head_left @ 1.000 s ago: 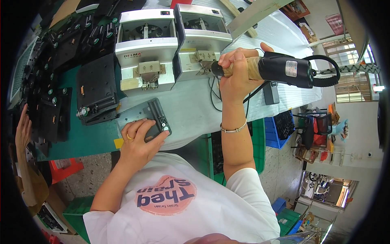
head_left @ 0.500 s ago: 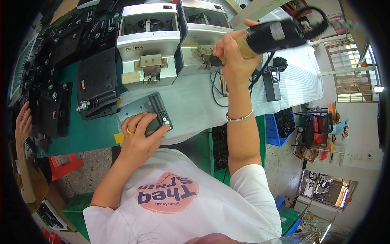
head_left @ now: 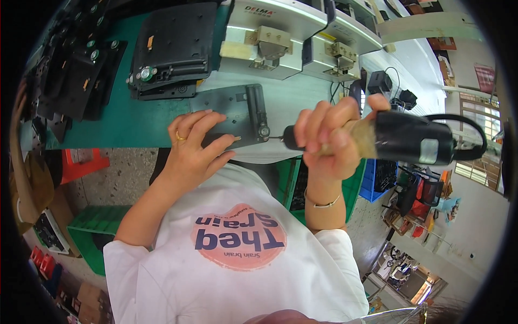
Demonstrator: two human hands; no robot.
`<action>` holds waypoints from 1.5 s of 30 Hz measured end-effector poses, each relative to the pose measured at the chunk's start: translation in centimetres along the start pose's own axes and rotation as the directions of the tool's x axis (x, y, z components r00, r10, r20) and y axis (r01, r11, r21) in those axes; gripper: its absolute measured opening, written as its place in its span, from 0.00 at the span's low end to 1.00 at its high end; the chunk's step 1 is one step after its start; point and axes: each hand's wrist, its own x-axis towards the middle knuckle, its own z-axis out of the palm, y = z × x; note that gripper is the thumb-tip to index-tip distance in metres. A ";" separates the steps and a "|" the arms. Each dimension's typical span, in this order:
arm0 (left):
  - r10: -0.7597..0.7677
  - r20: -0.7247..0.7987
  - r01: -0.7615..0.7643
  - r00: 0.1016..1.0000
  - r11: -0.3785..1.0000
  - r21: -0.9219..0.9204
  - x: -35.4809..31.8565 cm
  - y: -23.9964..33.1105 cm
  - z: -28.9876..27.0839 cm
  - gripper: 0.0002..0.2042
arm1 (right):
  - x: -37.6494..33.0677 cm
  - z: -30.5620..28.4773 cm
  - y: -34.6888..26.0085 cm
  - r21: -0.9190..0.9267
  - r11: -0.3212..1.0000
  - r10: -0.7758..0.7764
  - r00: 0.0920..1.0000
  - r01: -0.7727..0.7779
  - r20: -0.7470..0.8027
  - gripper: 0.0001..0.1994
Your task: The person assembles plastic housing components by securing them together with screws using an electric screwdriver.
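Head view: electric screwdriver now lowered onto dark plate.

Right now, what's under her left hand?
The left hand presses on a dark flat plate lying on the table. The part beneath the palm is covered.

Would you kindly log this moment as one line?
left hand flat on grey plate | right hand holds power screwdriver | bit at plate's screw

Looks like a factory assembly workshop: black plastic housings are piling up on a green workbench beside white bench machines.
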 end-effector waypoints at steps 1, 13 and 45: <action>0.008 -0.005 -0.008 1.000 1.000 -0.005 -0.1 0.0 0.1 0.17 | -0.7 0.6 0.6 -0.027 1.000 0.010 1.000 -0.009 0.014 0.29; 0.014 -0.011 -0.014 1.000 1.000 0.007 -0.7 -0.3 0.1 0.14 | -2.9 0.7 4.6 -0.180 0.984 0.006 0.998 0.006 0.068 0.28; -0.173 0.024 0.175 0.985 0.974 -0.145 0.1 0.0 0.0 0.06 | -3.1 1.2 5.7 -0.579 0.815 0.121 0.973 0.016 0.197 0.32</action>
